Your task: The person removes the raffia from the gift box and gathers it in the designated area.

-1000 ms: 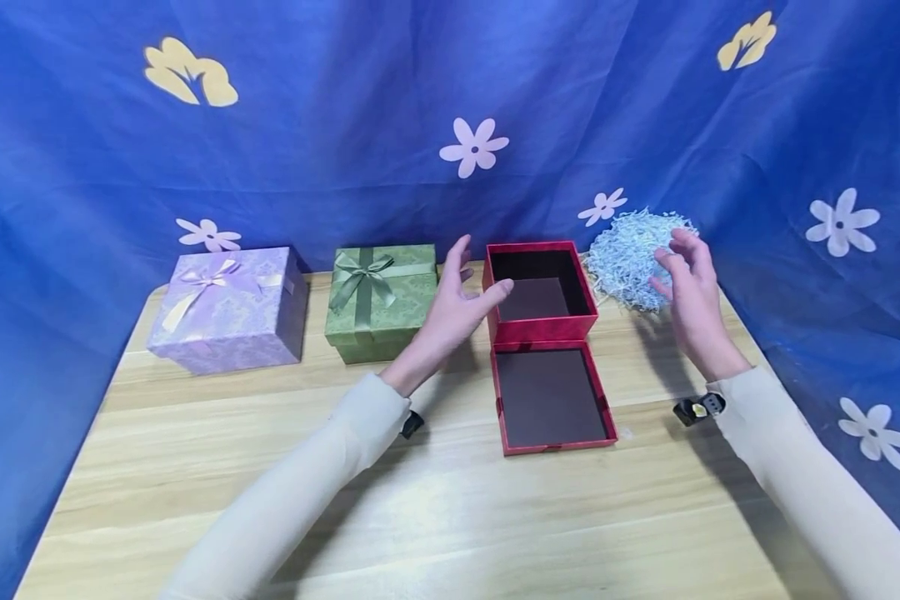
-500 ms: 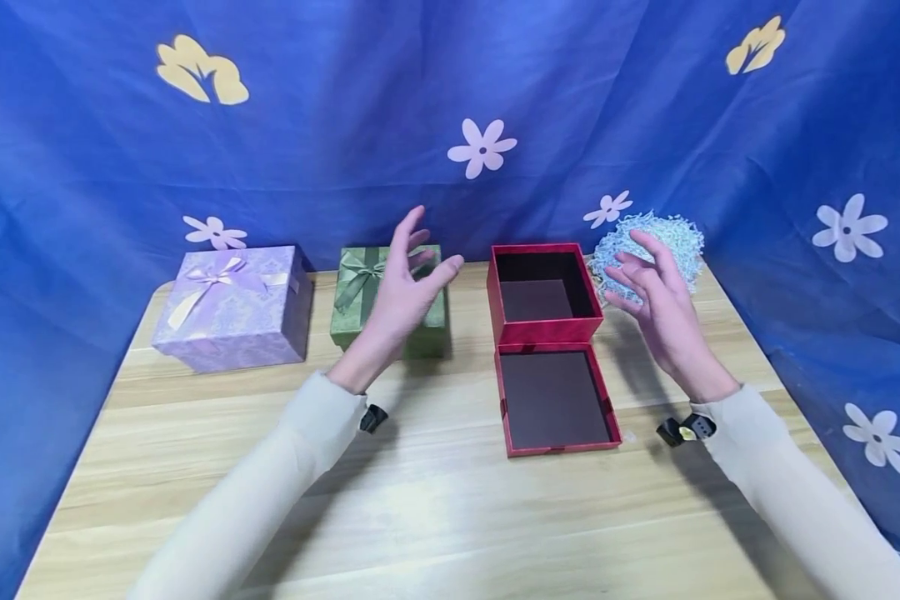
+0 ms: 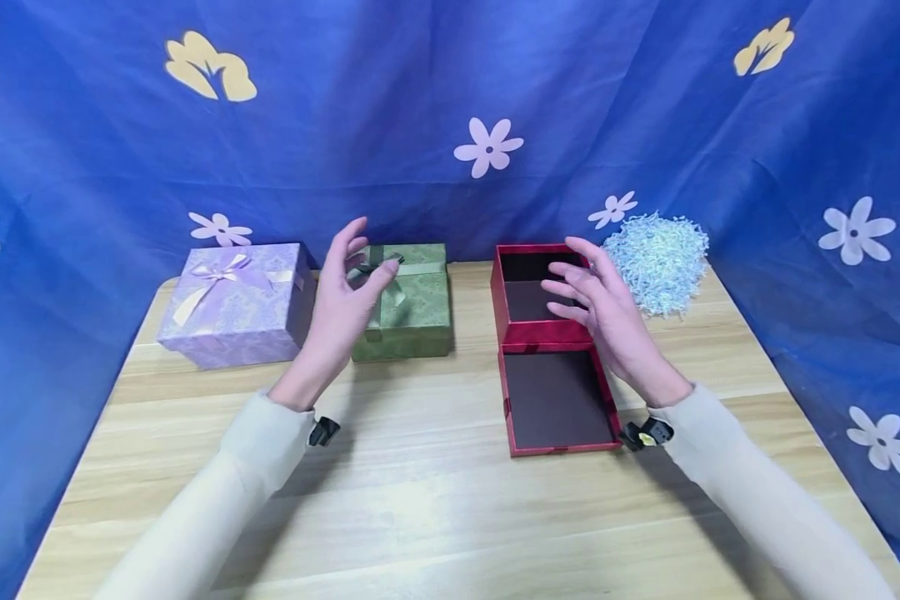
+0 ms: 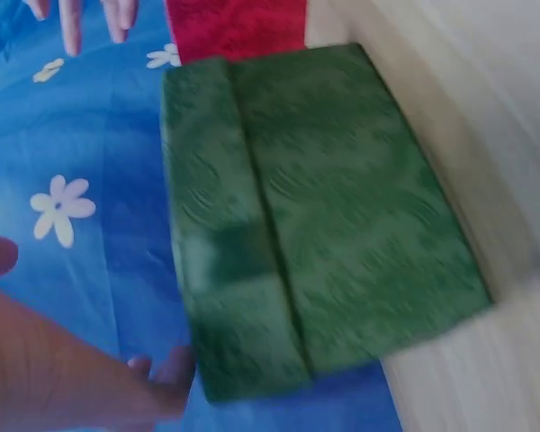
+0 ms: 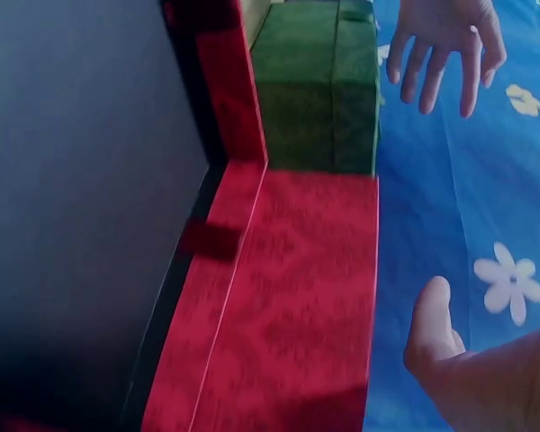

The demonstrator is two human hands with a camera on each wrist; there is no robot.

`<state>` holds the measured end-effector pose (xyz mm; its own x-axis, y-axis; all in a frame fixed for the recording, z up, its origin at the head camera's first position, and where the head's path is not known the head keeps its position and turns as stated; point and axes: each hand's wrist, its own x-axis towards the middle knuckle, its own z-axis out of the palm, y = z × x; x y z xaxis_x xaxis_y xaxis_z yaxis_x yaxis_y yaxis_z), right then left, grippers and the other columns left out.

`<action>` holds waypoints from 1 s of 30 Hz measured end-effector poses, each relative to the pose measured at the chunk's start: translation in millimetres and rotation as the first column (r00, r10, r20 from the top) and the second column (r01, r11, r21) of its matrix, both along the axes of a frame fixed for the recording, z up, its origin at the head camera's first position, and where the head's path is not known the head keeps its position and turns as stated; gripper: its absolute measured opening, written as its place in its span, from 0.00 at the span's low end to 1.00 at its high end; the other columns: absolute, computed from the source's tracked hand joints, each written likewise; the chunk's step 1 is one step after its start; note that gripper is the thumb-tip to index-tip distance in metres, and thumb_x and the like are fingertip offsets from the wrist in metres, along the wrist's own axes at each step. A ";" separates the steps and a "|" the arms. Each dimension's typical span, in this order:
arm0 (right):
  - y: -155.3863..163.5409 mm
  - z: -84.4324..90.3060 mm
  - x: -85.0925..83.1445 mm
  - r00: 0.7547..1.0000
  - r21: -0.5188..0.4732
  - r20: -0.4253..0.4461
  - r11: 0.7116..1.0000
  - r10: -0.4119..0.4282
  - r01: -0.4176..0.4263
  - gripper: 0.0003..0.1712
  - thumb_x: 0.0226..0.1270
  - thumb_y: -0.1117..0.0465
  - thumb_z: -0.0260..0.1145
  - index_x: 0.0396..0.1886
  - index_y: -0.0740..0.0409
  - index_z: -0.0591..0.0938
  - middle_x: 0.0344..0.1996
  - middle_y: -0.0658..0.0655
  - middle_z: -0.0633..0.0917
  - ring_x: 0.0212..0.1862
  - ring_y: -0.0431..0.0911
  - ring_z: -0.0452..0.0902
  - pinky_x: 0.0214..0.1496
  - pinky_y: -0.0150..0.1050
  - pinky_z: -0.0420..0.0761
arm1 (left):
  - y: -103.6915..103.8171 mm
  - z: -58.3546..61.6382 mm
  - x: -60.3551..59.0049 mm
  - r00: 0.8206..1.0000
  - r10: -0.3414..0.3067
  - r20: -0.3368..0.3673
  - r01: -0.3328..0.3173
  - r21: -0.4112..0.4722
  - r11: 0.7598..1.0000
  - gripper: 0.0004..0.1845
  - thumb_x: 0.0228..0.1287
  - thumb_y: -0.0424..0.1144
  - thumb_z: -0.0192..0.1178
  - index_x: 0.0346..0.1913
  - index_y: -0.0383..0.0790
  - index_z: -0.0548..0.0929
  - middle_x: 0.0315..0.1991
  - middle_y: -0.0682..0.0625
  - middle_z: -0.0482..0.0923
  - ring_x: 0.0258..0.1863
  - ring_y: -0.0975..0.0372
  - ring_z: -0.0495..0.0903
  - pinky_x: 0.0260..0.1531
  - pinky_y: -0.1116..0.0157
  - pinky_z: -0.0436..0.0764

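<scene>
Head view: hovering with the left hand [image 3: 345, 292] at centre left of the frame, fingers spread and loosely bent, gripping nothing, just in front of the green gift box [image 3: 405, 300] with its ribbon bow. Hanging with the right hand [image 3: 603, 312] right of centre, fingers extended and relaxed, empty, over the right wall of the open red box [image 3: 543, 296]; its red lid [image 3: 558, 400] lying inside-up just below, touching the box. Sitting at centre left: the lilac gift box [image 3: 236, 302]; at upper right on the wooden table [image 3: 450, 517]: a heap of pale blue shredded paper [image 3: 660, 260]. Judging the step as both hands swinging over toward the green box; calling next for closing on its two sides, probably to lift its lid.

Left wrist view: filling the middle of the frame with the green box [image 4: 315, 225], blurred; showing only the thumb side of the left hand [image 4: 63, 369] at lower left, not touching the box.

Right wrist view: looking along the red box wall [image 5: 279, 297], right hand's thumb [image 5: 432, 324] at lower right, clear of it; left hand [image 5: 445, 45] open at upper right.
</scene>
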<state>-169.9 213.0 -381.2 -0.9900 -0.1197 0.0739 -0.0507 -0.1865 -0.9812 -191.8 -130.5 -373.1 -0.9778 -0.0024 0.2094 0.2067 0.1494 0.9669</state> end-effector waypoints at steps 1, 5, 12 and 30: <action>-5.9 1.0 -1.1 1.000 0.006 0.003 1.000 0.005 -0.005 0.30 0.88 0.57 0.57 0.84 0.50 0.66 0.70 0.66 0.74 0.70 0.65 0.76 0.62 0.46 0.85 | -4.0 -0.8 0.7 1.000 0.022 0.002 -0.022 -0.009 1.000 0.40 0.77 0.41 0.68 0.86 0.50 0.64 0.79 0.42 0.63 0.77 0.47 0.63 0.75 0.46 0.65; -30.1 1.8 -4.9 0.999 0.037 -0.010 0.998 0.046 -0.045 0.33 0.87 0.58 0.57 0.85 0.53 0.64 0.72 0.71 0.73 0.70 0.67 0.76 0.64 0.49 0.84 | -19.0 -5.0 0.9 0.996 0.084 0.038 -0.083 -0.030 0.996 0.39 0.77 0.40 0.67 0.86 0.52 0.65 0.80 0.44 0.62 0.77 0.50 0.61 0.75 0.47 0.64; -78.4 -3.0 -16.4 0.997 0.058 0.019 0.995 0.079 -0.080 0.35 0.80 0.64 0.58 0.84 0.55 0.67 0.68 0.66 0.76 0.66 0.56 0.80 0.68 0.55 0.81 | -34.3 -19.4 -9.1 0.973 0.101 0.209 -0.103 -0.002 0.995 0.37 0.81 0.45 0.61 0.87 0.51 0.63 0.76 0.39 0.65 0.69 0.52 0.68 0.65 0.56 0.71; -145.6 -32.0 -48.6 0.978 0.184 0.206 0.981 0.014 -0.053 0.37 0.78 0.63 0.54 0.85 0.44 0.68 0.43 0.54 0.73 0.39 0.46 0.68 0.54 0.54 0.76 | -57.5 -39.2 -25.3 0.926 0.000 0.378 -0.038 0.093 0.995 0.36 0.77 0.29 0.44 0.85 0.54 0.68 0.41 0.54 0.69 0.26 0.69 0.63 0.24 0.72 0.66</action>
<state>-218.5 67.4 -413.3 -0.9772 -0.1453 -0.1549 0.1560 0.0039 -0.9877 -217.1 -188.0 -412.4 -0.9839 -0.0236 -0.1771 -0.1781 0.0514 0.9827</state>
